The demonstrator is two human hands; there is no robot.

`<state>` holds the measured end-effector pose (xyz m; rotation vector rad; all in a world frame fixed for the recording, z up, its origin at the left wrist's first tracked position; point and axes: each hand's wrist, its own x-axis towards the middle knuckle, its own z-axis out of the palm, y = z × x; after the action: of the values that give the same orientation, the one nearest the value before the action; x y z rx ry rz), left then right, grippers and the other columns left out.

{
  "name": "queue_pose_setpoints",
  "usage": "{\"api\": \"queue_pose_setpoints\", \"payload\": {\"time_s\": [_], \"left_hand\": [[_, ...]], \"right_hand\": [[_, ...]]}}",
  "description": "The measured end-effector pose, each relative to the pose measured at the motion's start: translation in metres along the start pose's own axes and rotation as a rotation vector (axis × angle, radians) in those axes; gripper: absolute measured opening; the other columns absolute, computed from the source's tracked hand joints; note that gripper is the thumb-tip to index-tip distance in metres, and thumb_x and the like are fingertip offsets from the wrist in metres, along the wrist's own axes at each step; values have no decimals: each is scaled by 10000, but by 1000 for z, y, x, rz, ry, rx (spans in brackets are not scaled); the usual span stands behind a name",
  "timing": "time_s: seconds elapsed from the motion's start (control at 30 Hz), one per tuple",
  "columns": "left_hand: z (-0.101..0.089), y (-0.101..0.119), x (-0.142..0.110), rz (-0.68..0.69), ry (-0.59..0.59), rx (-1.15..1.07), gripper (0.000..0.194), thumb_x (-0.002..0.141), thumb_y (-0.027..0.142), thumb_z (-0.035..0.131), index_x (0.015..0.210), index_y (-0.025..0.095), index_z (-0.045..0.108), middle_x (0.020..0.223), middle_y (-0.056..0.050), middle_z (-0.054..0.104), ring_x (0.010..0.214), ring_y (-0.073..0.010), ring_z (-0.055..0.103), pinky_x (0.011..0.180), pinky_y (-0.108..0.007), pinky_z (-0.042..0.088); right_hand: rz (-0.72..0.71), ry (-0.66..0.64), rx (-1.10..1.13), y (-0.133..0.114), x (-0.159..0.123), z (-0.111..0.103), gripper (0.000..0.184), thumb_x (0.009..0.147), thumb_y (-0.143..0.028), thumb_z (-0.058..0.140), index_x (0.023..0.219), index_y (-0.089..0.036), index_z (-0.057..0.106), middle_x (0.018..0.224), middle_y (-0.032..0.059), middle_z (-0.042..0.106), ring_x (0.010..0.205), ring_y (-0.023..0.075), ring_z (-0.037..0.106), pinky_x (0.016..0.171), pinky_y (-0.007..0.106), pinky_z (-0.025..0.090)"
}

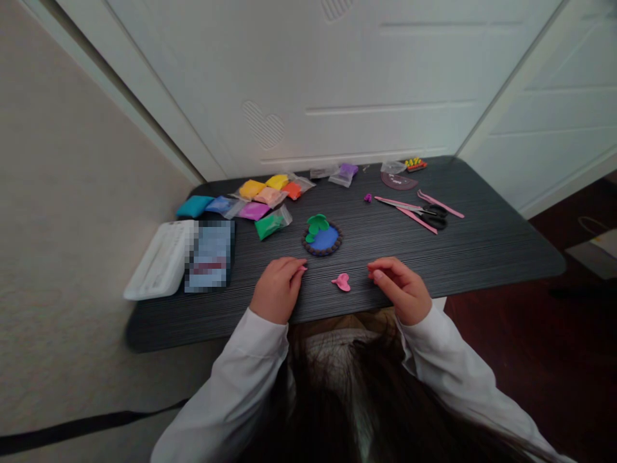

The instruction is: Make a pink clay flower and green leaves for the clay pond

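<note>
My left hand [277,289] rests at the table's front part, its thumb and forefinger pinched on a small piece of pink clay [302,268] that mostly hides behind the fingers. To the right, my right hand [402,288] hovers low with loosely curled fingers, the thumb close to the forefinger; nothing shows between them. On the table between both hands lies a pink clay shape [342,281], with a rounded lobe and a short pointed end. Just beyond it sits a round clay pond [329,239], blue inside a brown beaded rim, with green clay leaves [317,224] on its back left.
Bagged coloured clay [252,188] lies at the back left, near a white tray [161,260] and a blurred packet [211,256]. Black-handled scissors [431,215], pink strips [441,204], a purple clay bit [368,198] and a dark curved tool [398,181] lie right. A white panel stands behind.
</note>
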<state>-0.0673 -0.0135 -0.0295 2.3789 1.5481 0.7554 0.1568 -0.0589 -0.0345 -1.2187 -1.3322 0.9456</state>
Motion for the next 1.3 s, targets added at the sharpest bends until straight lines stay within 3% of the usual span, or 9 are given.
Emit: {"api": "queue_pose_setpoints", "payload": {"time_s": [0.1,0.3,0.4,0.5,1.03,1.17,1.3], "left_hand": [[-4,8,-3,-136,33,-199,267,741,275,496,981,183,565,849,-46,608,782,-155,558,744,-309,443],[-4,40,-10,-372,-14,-988,321,645,229,616,949,169,536,773,-28,622,727,-135,591,683,-265,468],[-2,56,-12,-449,-80,-1202,373,603,182,651,952,165,520,743,-24,637,699,-135,599,667,-264,469],[-2,63,-13,-505,-122,-1333,420,585,148,663,968,188,497,678,7,644,621,-115,595,608,-240,463],[-4,63,-15,-570,-313,-1429,298,608,148,648,889,175,552,621,10,634,484,-68,506,492,-194,377],[0,60,-15,-558,-189,-1352,251,605,165,648,836,173,551,614,13,627,516,-82,536,515,-203,395],[0,49,-12,-596,63,-1247,229,582,184,662,786,159,561,666,1,635,616,-107,579,578,-222,428]], "right_hand": [[-10,3,-9,1,0,0,163,753,-301,503,871,-214,574,855,35,553,764,145,545,691,298,431],[-188,-47,-197,-12,-4,10,242,739,-248,522,979,-224,548,861,42,551,748,143,524,679,299,439],[-336,-155,-316,-22,-8,16,360,723,-233,543,1082,-243,514,902,53,555,796,153,524,716,310,441],[-443,-188,-399,-26,-11,19,355,724,-228,543,1078,-260,527,922,55,568,867,168,522,748,321,435],[-550,-136,-551,-26,-16,21,186,709,-176,534,880,-225,587,809,38,634,760,163,536,678,329,385],[-405,-186,-419,-44,-21,18,89,701,-162,515,754,-209,569,728,29,610,717,151,529,674,315,404],[-184,-414,-12,-64,-28,7,62,720,-146,508,746,-200,526,702,14,577,675,124,541,633,275,440]]}}
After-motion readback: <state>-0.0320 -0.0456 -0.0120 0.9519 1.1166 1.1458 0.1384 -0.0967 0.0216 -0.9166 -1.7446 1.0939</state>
